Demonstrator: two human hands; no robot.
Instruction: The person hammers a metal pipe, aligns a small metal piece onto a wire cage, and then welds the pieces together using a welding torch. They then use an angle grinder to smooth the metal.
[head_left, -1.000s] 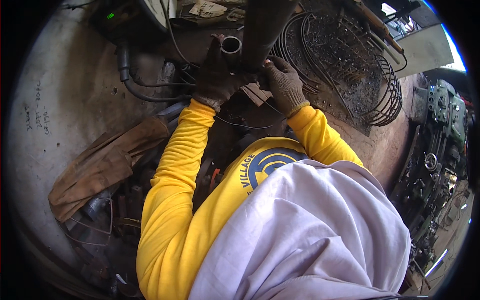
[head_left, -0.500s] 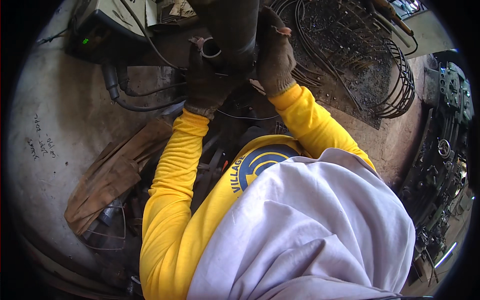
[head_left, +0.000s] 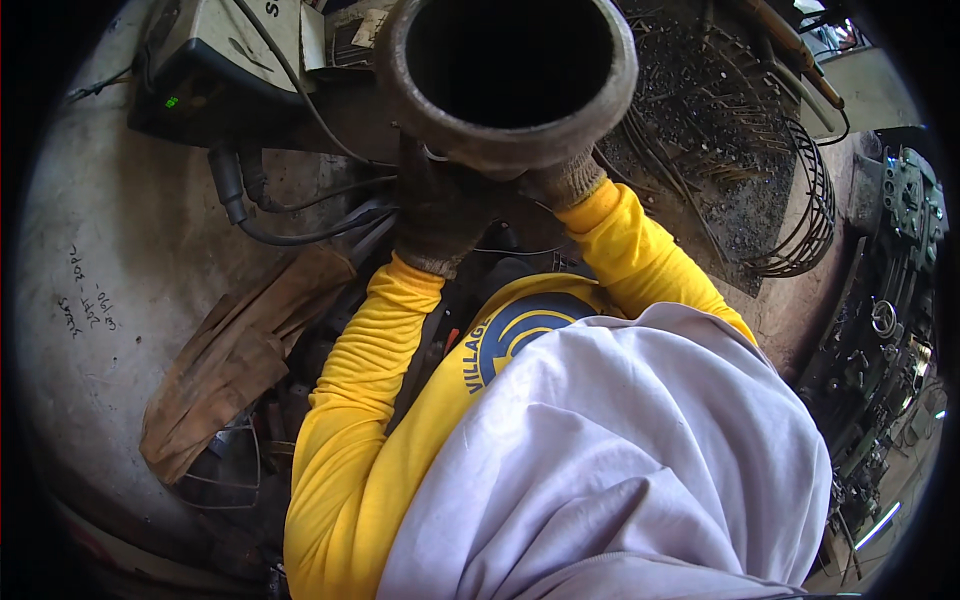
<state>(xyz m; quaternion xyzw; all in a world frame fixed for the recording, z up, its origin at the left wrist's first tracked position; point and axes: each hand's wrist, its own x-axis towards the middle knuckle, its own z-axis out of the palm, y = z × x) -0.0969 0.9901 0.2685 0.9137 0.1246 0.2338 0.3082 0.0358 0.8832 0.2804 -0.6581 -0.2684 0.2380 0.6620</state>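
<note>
A thick dark metal pipe [head_left: 480, 150] stands in front of me, its wide round mouth facing up toward me, with a heavy raised rim. My left hand [head_left: 440, 205], in a dark brown knit glove, grips the pipe low on its left side; the fingers run under the rim and are partly hidden. My right hand [head_left: 565, 180], in a similar glove, holds the right side, and the rim covers most of it. Yellow sleeves reach to both gloves.
At upper left sits a machine [head_left: 215, 90] with a small green display and thick cables [head_left: 228, 185]. A brown cloth or leather piece [head_left: 240, 370] lies at left. Bent metal rods [head_left: 800, 215] and dark scraps rest on a plate [head_left: 735, 220] at right. Machinery parts [head_left: 880, 300] line the far right.
The pipe has tipped or swung so its open mouth now faces me. The small tube stub beside it has gone mostly out of sight. My hands have shifted slightly down and right.
</note>
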